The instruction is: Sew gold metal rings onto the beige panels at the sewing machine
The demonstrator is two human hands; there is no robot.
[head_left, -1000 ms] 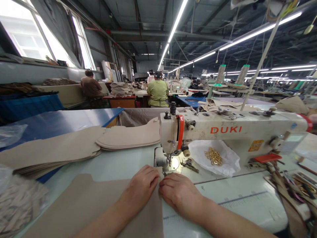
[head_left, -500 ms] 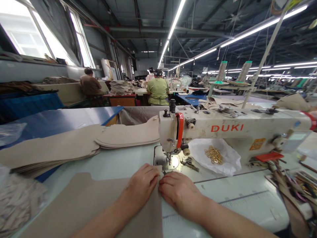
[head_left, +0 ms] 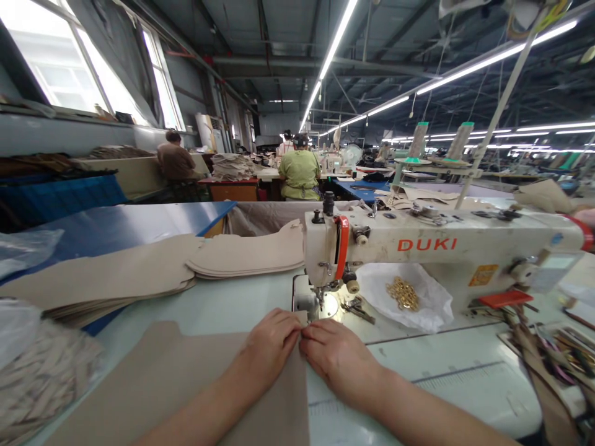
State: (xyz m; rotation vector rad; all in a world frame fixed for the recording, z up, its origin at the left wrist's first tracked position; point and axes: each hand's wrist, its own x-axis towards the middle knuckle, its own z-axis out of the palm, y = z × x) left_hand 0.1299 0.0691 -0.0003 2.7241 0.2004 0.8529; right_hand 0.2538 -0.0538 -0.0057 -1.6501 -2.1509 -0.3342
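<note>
A large flat beige panel (head_left: 199,365), which looks like leather or fabric, lies on the pale green table under my left forearm. My left hand (head_left: 274,341) is closed on the panel's far right corner, fingers bent. Against that same edge, my right hand (head_left: 332,353) pinches from the right, its fingertips meeting those of the left. A small beige tab (head_left: 302,318) shows just beyond the fingertips. Right past them stands the sewing machine (head_left: 427,241), its presser foot and needle above the shiny plate (head_left: 329,306). What lies between the fingertips is hidden.
Stacked beige panels (head_left: 246,251) lie behind at left. Gold-coloured metal rings (head_left: 402,293) rest in a white cloth (head_left: 372,285) under the machine arm, near small snips (head_left: 357,308). A bag of scraps (head_left: 46,378) sits at left; a tool tray (head_left: 558,347) at right. Co-workers sit farther off.
The whole view has shifted slightly, so things appear a little farther right and lower. Both hands keep their hold at the panel's corner, with hardly any movement.
</note>
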